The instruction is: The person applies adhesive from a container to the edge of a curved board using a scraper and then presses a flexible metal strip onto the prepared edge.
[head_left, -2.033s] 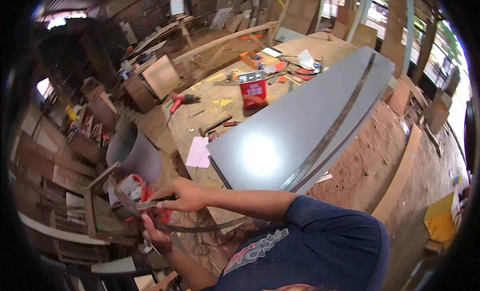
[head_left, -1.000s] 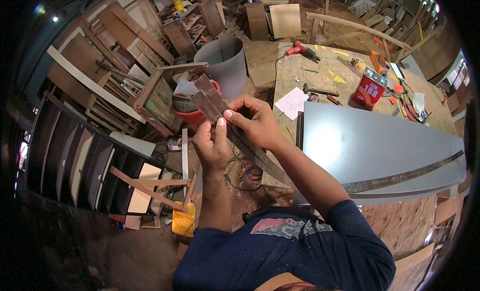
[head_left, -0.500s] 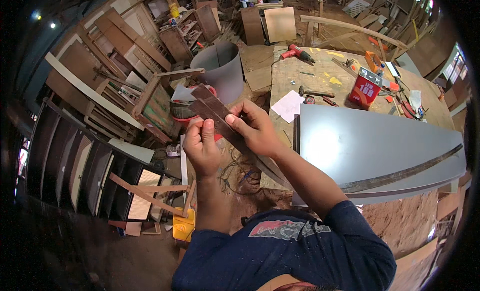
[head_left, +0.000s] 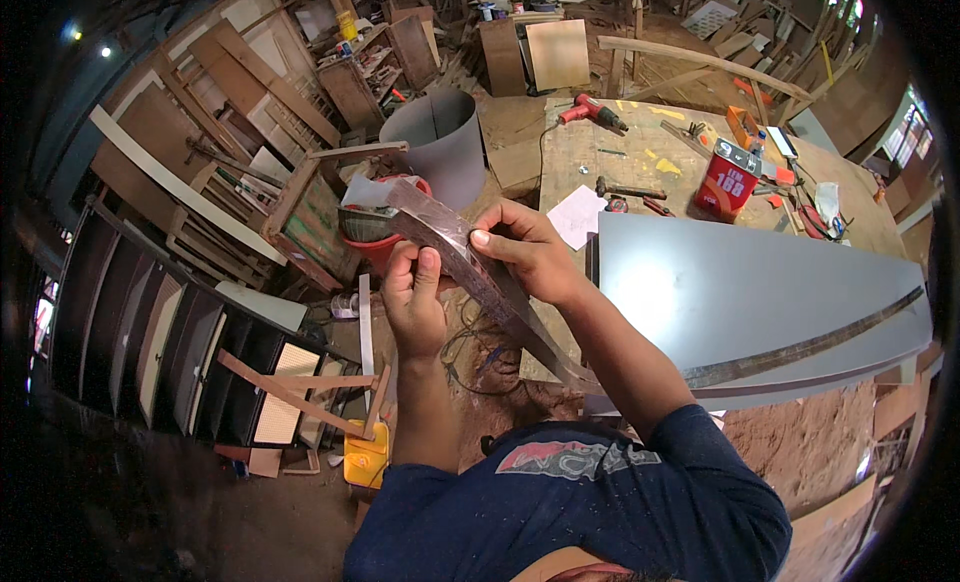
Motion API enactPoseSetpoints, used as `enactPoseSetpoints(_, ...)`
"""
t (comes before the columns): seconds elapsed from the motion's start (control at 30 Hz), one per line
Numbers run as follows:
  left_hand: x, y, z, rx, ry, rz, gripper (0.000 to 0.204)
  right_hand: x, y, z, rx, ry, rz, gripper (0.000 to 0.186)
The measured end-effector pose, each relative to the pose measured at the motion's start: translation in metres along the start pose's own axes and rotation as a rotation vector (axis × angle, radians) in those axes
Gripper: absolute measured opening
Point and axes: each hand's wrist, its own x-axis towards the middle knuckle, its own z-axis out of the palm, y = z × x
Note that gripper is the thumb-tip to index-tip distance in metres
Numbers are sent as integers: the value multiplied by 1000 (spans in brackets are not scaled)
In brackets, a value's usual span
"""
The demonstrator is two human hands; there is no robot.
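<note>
My left hand (head_left: pixel 416 300) and my right hand (head_left: pixel 532 250) pinch a long dark brown strip (head_left: pixel 512 307), thin and flexible like edge banding, near its raised end. Near that end two layers stand apart, the upper one pale and shiny; I cannot tell whether it is a film or the strip's other face. From my hands the strip bends down toward the grey panel (head_left: pixel 740 272) on my right. A dark strip (head_left: pixel 800 356) lies curved along that panel's near side; my right forearm hides whether both are one piece.
On the wooden table (head_left: pixel 560 162) sit a red metal can (head_left: pixel 728 187), a red heat gun (head_left: pixel 594 113), a hammer (head_left: pixel 628 188) and white paper (head_left: pixel 577 218). A grey cylinder (head_left: pixel 440 152) and a red bucket (head_left: pixel 382 254) stand ahead; a yellow container (head_left: pixel 367 460) is at lower left.
The strip's end has turned and its layers have spread apart, showing a shiny pale face. My right hand has shifted slightly right, and my left hand stays close to its former place.
</note>
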Motion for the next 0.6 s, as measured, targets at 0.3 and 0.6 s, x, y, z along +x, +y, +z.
enactPoseSetpoints(0.3, -7, -15, -34, 117, -85, -13, 19, -8, -11, -7, 110, 110, 31, 15)
enactPoseSetpoints(0.6, -1, -1, -17, -162, 45, 9, 30, 11, -20, -37, -141, 272, -186, 24)
